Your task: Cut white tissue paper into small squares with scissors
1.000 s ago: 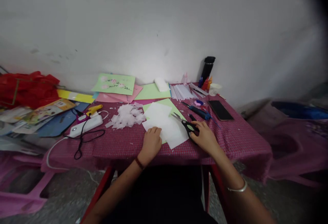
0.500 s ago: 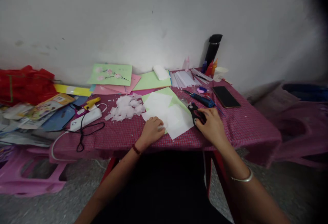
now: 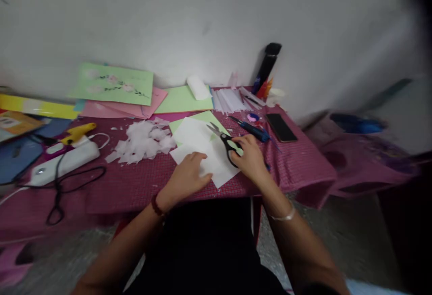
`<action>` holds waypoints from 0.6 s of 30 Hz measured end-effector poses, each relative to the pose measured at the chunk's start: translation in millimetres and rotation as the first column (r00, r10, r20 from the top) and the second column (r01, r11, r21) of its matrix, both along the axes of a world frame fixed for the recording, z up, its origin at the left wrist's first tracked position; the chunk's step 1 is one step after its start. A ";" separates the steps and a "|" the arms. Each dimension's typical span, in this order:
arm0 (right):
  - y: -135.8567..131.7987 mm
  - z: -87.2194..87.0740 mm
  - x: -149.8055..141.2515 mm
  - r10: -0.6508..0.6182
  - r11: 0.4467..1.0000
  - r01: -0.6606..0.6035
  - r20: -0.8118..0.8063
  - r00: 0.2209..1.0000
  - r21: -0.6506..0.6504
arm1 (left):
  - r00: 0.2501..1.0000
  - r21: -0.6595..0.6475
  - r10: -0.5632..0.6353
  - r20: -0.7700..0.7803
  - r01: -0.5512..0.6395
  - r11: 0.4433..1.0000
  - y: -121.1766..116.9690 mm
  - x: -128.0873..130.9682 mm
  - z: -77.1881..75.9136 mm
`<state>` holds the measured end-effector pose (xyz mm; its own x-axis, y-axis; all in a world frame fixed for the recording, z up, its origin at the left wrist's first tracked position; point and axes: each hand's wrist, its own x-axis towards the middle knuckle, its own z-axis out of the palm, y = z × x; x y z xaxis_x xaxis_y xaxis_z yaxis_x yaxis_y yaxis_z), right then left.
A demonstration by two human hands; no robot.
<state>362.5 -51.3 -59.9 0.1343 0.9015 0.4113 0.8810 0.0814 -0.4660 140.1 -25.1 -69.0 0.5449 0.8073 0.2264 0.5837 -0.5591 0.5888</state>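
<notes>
My right hand (image 3: 251,157) grips a pair of black-handled scissors (image 3: 226,140) by the finger loops. Their blades are a little apart and point up and left, over white paper sheets (image 3: 221,162). Resting at the left part of those sheets is my left hand (image 3: 189,173), its thumb apart from its fingers and nothing visible in it. Under the white sheets a light green sheet (image 3: 208,117) shows at the top. To the left of the sheets lies a pile of small white paper pieces (image 3: 143,142).
Right of the scissors lie a blue-handled tool (image 3: 254,130) and a phone (image 3: 281,127). A black bottle (image 3: 268,65) leans by the wall. At left are a white power strip (image 3: 65,162), a yellow glue gun (image 3: 79,133) and a black cable. A green flower card (image 3: 114,85) stands behind.
My right hand has lifted the scissors from the table's right side and brought them left over the paper. My left hand's fingers have opened out. The view has shifted right.
</notes>
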 end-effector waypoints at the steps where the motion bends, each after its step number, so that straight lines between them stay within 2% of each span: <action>1: 10.2 -3.3 -4.4 -0.006 1.000 0.006 0.027 1.000 -0.010 | 0.992 0.043 -0.050 -0.116 0.055 0.998 -2.5 5.0 0.3; 3: 26.6 -10.6 -9.2 -0.027 0.999 0.028 0.072 0.997 -0.019 | 0.955 0.107 -0.086 -0.283 0.121 0.987 -5.5 14.4 -0.8; 6: 38.8 -21.6 -11.8 -0.036 0.999 0.040 0.111 0.993 -0.033 | 0.935 0.089 -0.151 -0.321 0.189 0.978 -1.5 19.7 -3.5; 9: 42.9 -32.1 -12.6 -0.033 0.999 0.034 0.091 0.995 -0.008 | 0.924 0.015 -0.295 -0.242 0.308 0.951 6.3 10.4 -5.4; 12: 44.4 -40.5 -11.6 -0.042 0.999 0.041 0.038 0.998 0.019 | 0.919 -0.033 -0.350 -0.180 0.350 0.936 4.6 -3.5 -7.3; 15: 41.8 -41.8 -11.6 -0.049 0.998 0.050 -0.034 0.998 0.047 | 0.937 -0.109 -0.345 -0.053 0.338 0.935 -4.0 -13.6 -7.2; 18: 34.5 -34.9 -18.8 -0.035 0.992 0.051 -0.134 0.990 0.117 | 0.960 -0.183 -0.249 0.128 0.269 0.945 -5.7 -21.5 0.5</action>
